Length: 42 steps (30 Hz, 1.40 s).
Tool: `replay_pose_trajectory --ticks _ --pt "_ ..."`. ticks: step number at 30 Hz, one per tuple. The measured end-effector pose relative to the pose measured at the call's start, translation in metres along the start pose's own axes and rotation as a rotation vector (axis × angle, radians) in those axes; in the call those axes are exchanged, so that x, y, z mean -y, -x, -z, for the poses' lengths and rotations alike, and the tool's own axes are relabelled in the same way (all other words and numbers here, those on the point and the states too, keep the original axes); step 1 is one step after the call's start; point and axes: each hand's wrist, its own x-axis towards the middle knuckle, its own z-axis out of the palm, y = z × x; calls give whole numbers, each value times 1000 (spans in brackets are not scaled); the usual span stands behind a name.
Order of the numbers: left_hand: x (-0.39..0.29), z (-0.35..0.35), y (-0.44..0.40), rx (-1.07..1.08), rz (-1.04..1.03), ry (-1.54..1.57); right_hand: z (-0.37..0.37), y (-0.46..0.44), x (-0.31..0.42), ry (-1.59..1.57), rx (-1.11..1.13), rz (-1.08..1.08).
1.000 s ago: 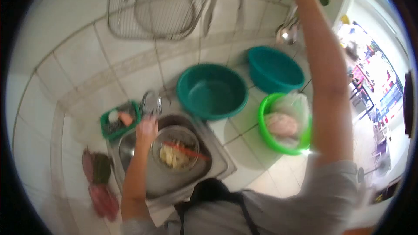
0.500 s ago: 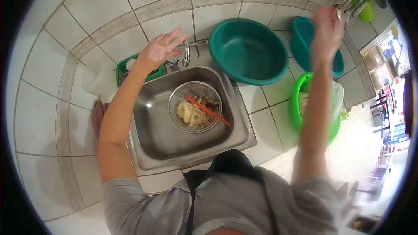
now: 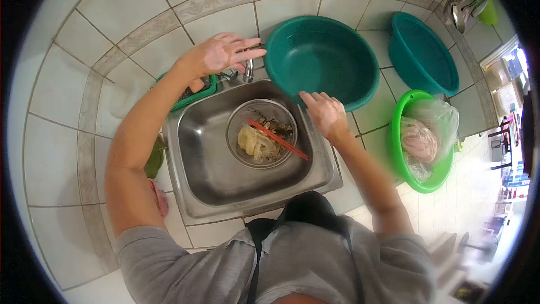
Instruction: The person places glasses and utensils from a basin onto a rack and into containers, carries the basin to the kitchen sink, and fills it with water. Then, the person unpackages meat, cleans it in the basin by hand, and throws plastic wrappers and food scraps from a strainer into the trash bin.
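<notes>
A large teal basin (image 3: pixel 315 59) stands behind and right of the metal sink (image 3: pixel 205 183). My right hand (image 3: pixel 325 114) is closed over its near rim, near the sink's corner. My left hand (image 3: pixel 220 55) is above the faucet (image 3: pixel 248 70), fingers stretched out, the tips beside or touching the basin's left rim; I cannot tell which. In the sink, a round strainer (image 3: pixel 232 145) bears pale yellowish scraps (image 3: pixel 252 142) and darker bits. A pair of red chopsticks (image 3: pixel 278 139) lies across them, ends past the strainer's rim.
A second teal basin (image 3: pixel 422 53) leans at the back right. Below it, a bright green tub (image 3: pixel 396 146) has bagged pinkish contents (image 3: pixel 419 139). Ladles (image 3: pixel 458 14) hang at the upper right. A green tray (image 3: pixel 194 98) with a sponge sits behind the sink, and cloths (image 3: pixel 160 197) hang at left.
My right hand has come down from the hanging ladles to the large basin's near rim. My left hand has shifted right toward that basin. The view has shifted slightly.
</notes>
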Motion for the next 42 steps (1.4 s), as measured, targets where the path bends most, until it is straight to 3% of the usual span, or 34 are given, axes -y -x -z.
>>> replay_pose_trajectory --ticks 5,8,10,11,13,17,19,23,25,29,31,32,35,37,38,40,42 --pt "9 6 -13 77 -60 25 -7 -6 14 -45 26 -34" --pt "10 5 -30 211 36 -10 -8 -9 20 -51 26 -35" --pt "14 1 -40 96 175 -36 -6 -11 23 -59 33 -35" --pt "15 -1 -46 96 173 -35 -6 -12 25 -67 40 -33" --pt "14 -4 -62 145 407 3 -8 -14 28 -70 36 -46" --pt "22 -37 -79 55 431 -86 -11 -25 30 -84 40 -50" --pt "20 -48 -83 -190 514 -344 -13 -28 32 -88 52 -63" --pt "13 -55 -87 -135 668 -287 -11 -26 34 -107 17 -88" --pt "12 -58 -86 -169 789 -23 -1 -23 36 -114 -31 -70" --pt "10 -50 -70 -286 806 119 3 -19 36 -116 -101 -38" --pt "7 -42 -58 -273 819 476 0 -15 35 -105 -78 -45" --pt "5 -38 -50 -271 819 475 -1 -15 34 -89 -60 -47" --pt "-1 -33 -25 -135 843 329 2 -11 36 -128 -128 -42" --pt "-4 -48 -7 175 814 274 3 -9 36 -135 -116 -49" --pt "-2 -71 8 179 813 277 2 -7 37 -141 -101 -49" --pt "2 -129 33 36 384 -49 -7 -6 38 -141 -125 -59" --pt "-2 -141 37 156 346 -134 -6 -7 38 -134 -158 -70"
